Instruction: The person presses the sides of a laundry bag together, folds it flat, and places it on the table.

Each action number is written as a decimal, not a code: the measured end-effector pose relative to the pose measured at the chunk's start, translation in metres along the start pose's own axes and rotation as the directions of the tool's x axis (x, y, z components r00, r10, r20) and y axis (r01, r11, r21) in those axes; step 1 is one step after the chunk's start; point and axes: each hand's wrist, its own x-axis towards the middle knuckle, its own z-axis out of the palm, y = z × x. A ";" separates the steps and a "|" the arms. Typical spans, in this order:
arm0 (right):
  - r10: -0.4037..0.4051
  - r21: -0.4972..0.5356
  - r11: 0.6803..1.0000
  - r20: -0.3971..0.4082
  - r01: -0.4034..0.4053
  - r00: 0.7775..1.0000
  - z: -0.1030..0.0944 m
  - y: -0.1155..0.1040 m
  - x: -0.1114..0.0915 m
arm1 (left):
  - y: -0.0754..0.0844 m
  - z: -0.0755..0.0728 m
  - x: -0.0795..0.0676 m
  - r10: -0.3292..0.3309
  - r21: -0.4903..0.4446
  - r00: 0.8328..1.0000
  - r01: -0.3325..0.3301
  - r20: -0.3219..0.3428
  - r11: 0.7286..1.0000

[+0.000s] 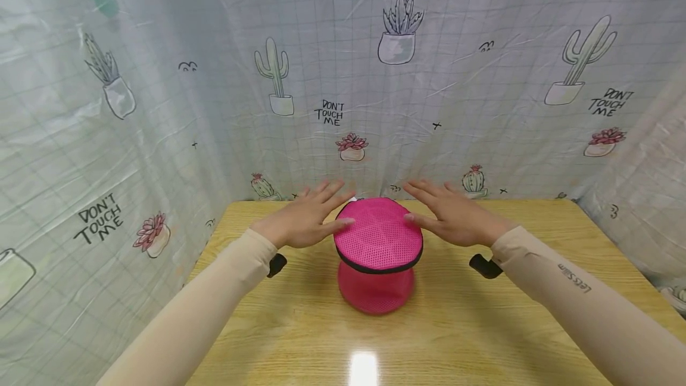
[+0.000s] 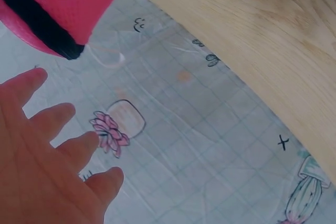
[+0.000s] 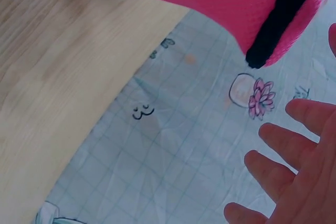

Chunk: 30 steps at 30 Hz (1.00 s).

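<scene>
A pink mesh bag with round ends stands upright on the table, its sides drawn in to a narrower middle. Black edging rings its top, and the lower round end shows beneath. My left hand is beside the left rim with fingers spread, its thumb over the top. Mirroring it, my right hand has straight fingers and a thumb at the right edge. In the left wrist view a thin white loop hangs by the bag's black edging. Neither hand grips the bag.
The wooden table reaches back to a patterned curtain with potted cacti and lettering. The curtain also runs along the left and right sides. A black strap piece sits under the right wrist, another under the left.
</scene>
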 end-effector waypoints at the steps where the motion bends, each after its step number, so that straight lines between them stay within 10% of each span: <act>1: -0.006 0.001 1.000 -0.002 0.006 1.000 0.000 -0.001 0.000 | 0.001 0.000 0.001 0.006 0.005 1.000 -0.006 0.002 1.000; 30: -0.083 -0.003 0.997 0.015 0.083 0.996 0.009 -0.034 0.002 | 0.034 0.007 -0.001 0.074 0.000 0.996 -0.075 0.046 0.997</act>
